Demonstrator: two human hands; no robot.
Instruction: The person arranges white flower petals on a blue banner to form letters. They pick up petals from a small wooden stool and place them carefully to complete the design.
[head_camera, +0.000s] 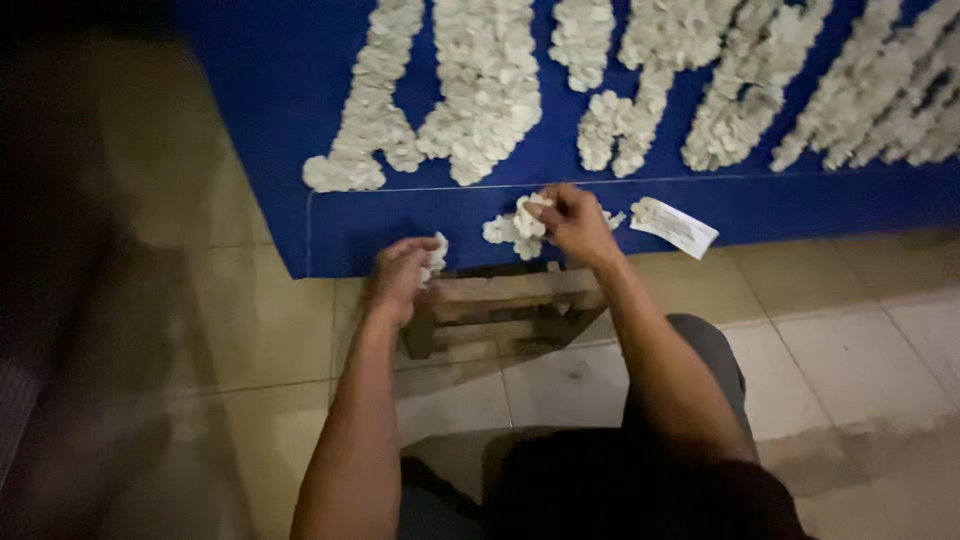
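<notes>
A blue board (300, 110) lies on the tiled floor, covered with large shapes built from many small crumpled white paper balls (480, 90). My right hand (575, 225) pinches a crumpled white paper ball (533, 208) at a small cluster of balls (505, 232) near the board's front edge. My left hand (400, 275) is closed around another white paper wad (436, 257), just off the board's edge.
A flat white paper strip (675, 227) lies on the board to the right of my right hand. A low wooden stool or frame (500, 310) stands on the beige floor tiles (850, 350) between my arms. The left side is dark and blurred.
</notes>
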